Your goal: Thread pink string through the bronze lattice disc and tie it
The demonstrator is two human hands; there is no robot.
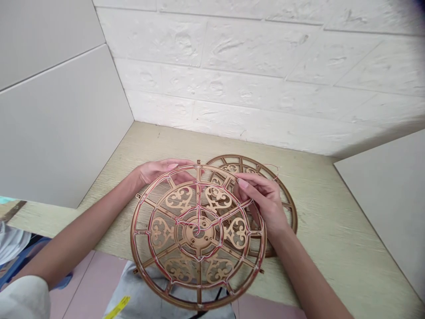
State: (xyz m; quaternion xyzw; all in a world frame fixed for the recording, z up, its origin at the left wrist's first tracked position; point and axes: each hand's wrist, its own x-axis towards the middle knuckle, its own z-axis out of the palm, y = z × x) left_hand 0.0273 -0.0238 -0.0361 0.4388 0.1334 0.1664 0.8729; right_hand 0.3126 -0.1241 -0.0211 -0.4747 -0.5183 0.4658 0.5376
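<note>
Both my hands hold a round gold-coloured openwork frame (198, 288) with scroll patterns, tilted up over the table's front edge. Thin red and white wires run along its rings and spokes and meet near the hub. My left hand (169, 170) grips the upper left rim, thumb on the face and fingers behind. At the upper right rim, my right hand (265, 199) pinches the frame, its fingers partly hidden behind it. A second, similar round frame (292, 212) lies on the table behind, partly covered by the held one and my right hand.
The pale wooden table (332, 239) meets a white brick-patterned wall (232, 57). Grey panels stand at the left (66, 124) and right (392, 199). Below the edge are a pink tiled floor (93, 279), a blue item (36, 261) and a yellow strip (117, 306).
</note>
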